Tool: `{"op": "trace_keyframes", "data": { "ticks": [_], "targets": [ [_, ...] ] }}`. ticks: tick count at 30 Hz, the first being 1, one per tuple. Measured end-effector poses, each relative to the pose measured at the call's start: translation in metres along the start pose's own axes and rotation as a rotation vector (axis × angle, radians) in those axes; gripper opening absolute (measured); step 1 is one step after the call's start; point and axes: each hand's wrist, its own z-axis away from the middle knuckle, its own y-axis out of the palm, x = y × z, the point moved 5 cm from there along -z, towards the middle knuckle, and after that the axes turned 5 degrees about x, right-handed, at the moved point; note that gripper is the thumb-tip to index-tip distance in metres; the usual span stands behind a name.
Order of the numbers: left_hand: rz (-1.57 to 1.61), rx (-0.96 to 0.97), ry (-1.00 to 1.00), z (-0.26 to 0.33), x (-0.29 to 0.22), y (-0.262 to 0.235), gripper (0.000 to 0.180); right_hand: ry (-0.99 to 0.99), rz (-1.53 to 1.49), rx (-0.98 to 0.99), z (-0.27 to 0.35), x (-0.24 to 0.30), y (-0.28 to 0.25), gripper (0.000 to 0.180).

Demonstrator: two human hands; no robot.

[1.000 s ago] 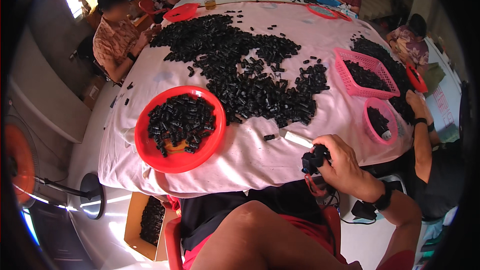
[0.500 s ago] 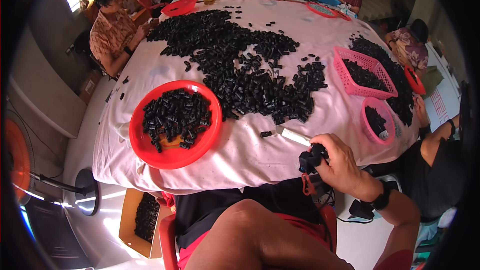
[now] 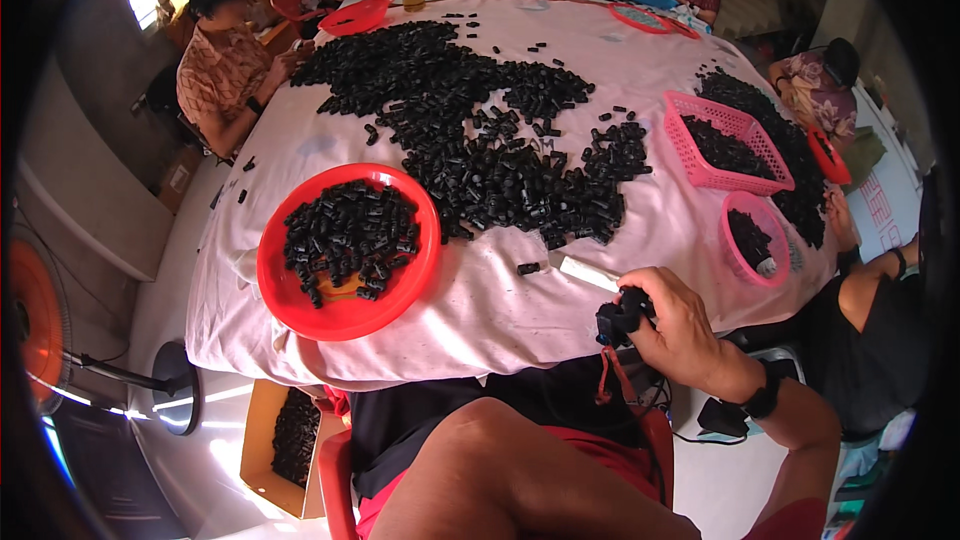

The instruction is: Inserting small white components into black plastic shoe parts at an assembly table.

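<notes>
My right hand (image 3: 685, 325) is closed around a small black device (image 3: 622, 318) near the table's front edge. An orange-red strap (image 3: 618, 372) dangles below it. What the device is I cannot make out. Just beyond my fingers lies a flat white strip (image 3: 590, 274), partly hidden by the hand. To its left rests a single small black cylindrical part (image 3: 528, 269). A big heap of such black parts (image 3: 500, 175) spreads over the cloth farther off. At the left stands a red basin (image 3: 275, 290) holding many of these parts. My left hand is out of the picture.
The table has a pale pink cloth (image 3: 480, 330). At the right are a pink basket (image 3: 720, 180) and a round pink basket (image 3: 730, 265) with black parts. An open cardboard box (image 3: 257, 450) and an orange fan (image 3: 40, 315) stand left. Several people sit around.
The view has shifted very slightly. The strap under the black device has swung and hangs a little lower. My right hand keeps its hold and place.
</notes>
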Motion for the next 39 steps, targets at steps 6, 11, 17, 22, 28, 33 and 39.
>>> {"op": "trace_keyframes", "data": {
  "ticks": [6, 11, 17, 22, 28, 33, 39],
  "targets": [
    [0.005, -0.011, -0.002, 0.000, 0.000, -0.001, 0.029, 0.000, 0.003, 0.021, -0.001, 0.003, 0.000, 0.029],
    [-0.009, -0.013, -0.013, 0.005, 0.001, -0.004, 0.029, -0.002, -0.003, -0.004, 0.005, 0.001, 0.001, 0.030],
    [-0.008, -0.030, -0.006, 0.000, -0.002, -0.008, 0.030, -0.012, 0.010, 0.024, -0.001, 0.002, -0.003, 0.030],
    [0.001, -0.033, 0.010, -0.001, -0.006, -0.008, 0.030, 0.002, 0.007, 0.040, -0.002, 0.005, -0.001, 0.029],
    [-0.016, -0.031, 0.009, 0.000, -0.010, -0.014, 0.030, 0.002, 0.011, 0.001, 0.000, 0.006, -0.003, 0.031],
    [-0.035, -0.032, -0.002, 0.001, -0.012, -0.018, 0.030, 0.009, 0.021, -0.015, 0.005, 0.004, -0.007, 0.031],
    [-0.042, -0.049, -0.004, 0.004, -0.011, -0.029, 0.030, 0.017, 0.019, -0.066, -0.010, 0.006, -0.011, 0.027]
  ]
}}
